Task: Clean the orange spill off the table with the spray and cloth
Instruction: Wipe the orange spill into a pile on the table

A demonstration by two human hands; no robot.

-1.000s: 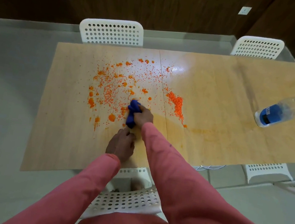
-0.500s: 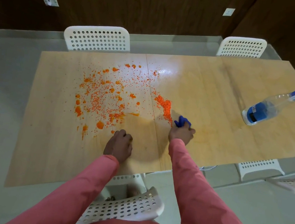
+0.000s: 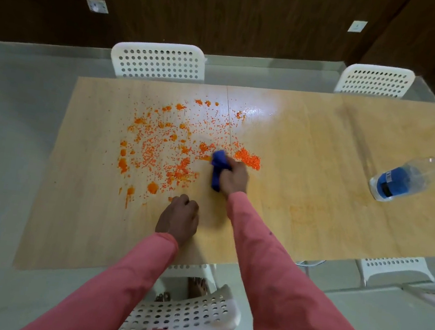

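From the head camera we see our right hand (image 3: 234,177) gripping a bunched blue cloth (image 3: 218,169), fingers curled round it and pressing it onto the wooden table (image 3: 310,155). The cloth sticks out on the left side of that hand and touches the right edge of the orange spill (image 3: 163,146). Most of the spill spreads left of the grip and further from us, while one dense orange patch (image 3: 248,158) lies just beyond the knuckles. Our left hand (image 3: 178,219) rests on the table nearer to us than the grip, fingers curled under, holding nothing. The spray bottle (image 3: 404,180) lies on its side well apart to the right of the grip. White perforated chairs (image 3: 159,61) stand round the table.
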